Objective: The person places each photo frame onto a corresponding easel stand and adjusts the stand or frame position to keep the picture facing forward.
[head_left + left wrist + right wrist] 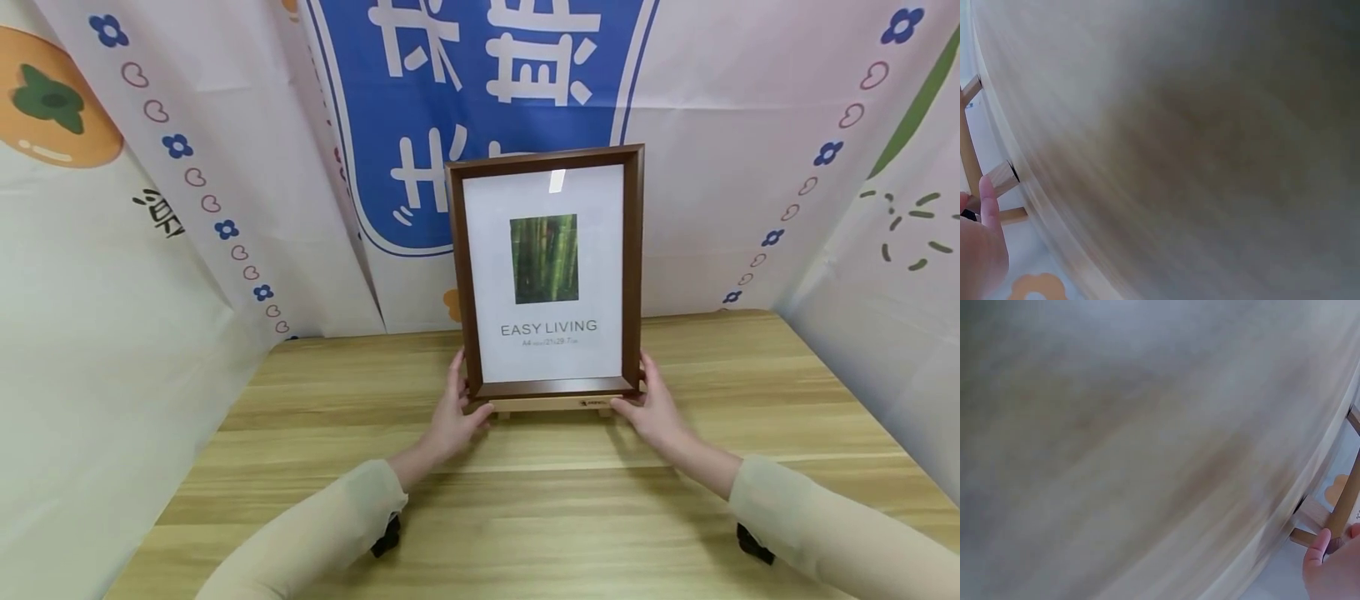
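Note:
A brown picture frame (543, 275), with a bamboo photo and the words "EASY LIVING" on its white sheet, stands upright on a small wooden easel (540, 403). My left hand (452, 419) grips the easel's ledge at its left end, thumb in front and fingers reaching up behind the frame's lower corner. At the other end my right hand (656, 417) holds the ledge the same way. The left wrist view shows a finger against the easel's wood (1002, 180). Part of the easel (1346, 500) also appears beside the right hand in the right wrist view. The frame hides most of the easel.
The easel stands towards the back of a wood-grain table (555, 525). Behind it hangs a printed cloth (712, 208) with a blue panel and white characters. More cloth covers the left and right sides.

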`<control>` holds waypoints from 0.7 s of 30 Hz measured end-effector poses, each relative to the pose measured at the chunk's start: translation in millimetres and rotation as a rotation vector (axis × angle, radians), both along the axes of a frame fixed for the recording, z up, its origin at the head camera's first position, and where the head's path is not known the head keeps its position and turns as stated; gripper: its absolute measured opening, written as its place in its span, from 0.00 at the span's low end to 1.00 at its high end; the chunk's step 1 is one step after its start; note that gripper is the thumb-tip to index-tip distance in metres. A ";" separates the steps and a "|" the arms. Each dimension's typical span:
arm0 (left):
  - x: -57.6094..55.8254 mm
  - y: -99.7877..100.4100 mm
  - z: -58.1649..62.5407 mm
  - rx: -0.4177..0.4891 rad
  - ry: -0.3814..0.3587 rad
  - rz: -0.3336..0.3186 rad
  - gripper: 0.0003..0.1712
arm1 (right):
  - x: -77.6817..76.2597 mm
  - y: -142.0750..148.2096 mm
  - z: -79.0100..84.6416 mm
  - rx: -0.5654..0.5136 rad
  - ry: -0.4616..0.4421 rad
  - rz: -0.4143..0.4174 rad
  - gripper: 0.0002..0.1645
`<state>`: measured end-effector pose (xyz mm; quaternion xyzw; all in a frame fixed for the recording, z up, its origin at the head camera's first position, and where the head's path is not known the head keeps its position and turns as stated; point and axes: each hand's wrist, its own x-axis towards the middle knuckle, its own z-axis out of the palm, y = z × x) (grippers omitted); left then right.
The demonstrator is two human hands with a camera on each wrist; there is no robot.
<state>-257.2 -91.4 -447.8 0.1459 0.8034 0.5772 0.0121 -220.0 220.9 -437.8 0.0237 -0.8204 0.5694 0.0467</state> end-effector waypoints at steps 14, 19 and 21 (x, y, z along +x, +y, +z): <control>-0.2 -6.1 -1.3 0.063 0.003 -0.036 0.62 | -1.7 -7.2 1.2 -0.029 -0.022 0.001 0.61; -1.5 -6.8 -1.2 0.084 -0.001 -0.050 0.61 | -1.4 -7.7 1.3 -0.010 -0.035 -0.009 0.61; -1.4 -7.0 -0.9 0.088 -0.003 -0.054 0.60 | -1.2 -7.9 1.0 -0.005 -0.031 -0.008 0.60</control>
